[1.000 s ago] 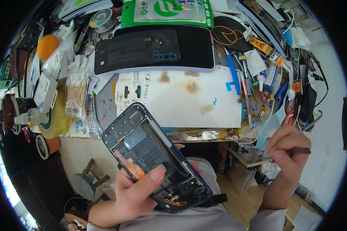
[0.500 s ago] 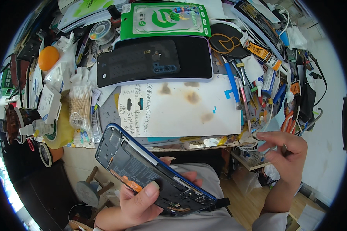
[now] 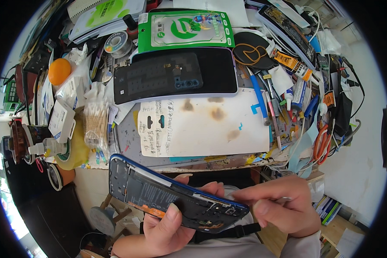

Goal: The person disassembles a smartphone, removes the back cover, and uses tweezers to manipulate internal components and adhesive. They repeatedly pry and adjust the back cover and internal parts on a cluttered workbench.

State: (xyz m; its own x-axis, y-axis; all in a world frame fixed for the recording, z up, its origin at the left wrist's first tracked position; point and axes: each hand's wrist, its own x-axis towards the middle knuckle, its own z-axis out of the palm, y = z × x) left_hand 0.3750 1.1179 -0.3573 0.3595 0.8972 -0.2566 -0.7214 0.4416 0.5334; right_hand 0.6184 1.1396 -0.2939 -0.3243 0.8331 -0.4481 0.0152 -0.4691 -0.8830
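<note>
My left hand (image 3: 170, 225) holds an opened phone (image 3: 159, 193) with a blue frame, tilted above my lap at the table's front edge. Its back is off, so the dark battery, an orange strip and inner parts show. The left thumb presses on the inner side while other fingertips reach round the far edge. At the phone's right end is my right hand (image 3: 286, 204), its index fingertip at the frame's edge and its thumb bent close below. A small shiny bit shows among the right fingers, too unclear to name.
On the table lie a dark phone back cover (image 3: 159, 77) on a larger black panel (image 3: 219, 69), a stained white sheet (image 3: 215, 124) and a green packet (image 3: 185, 30). Cotton swabs (image 3: 96, 124) stand left; pens, tubes and orange-handled pliers (image 3: 320, 144) crowd the right. A stool (image 3: 102, 219) stands below.
My right hand has come left and down from beside the table's right edge to the phone's right end. The phone in my left hand has dipped and turned flatter. The view has shifted slightly.
</note>
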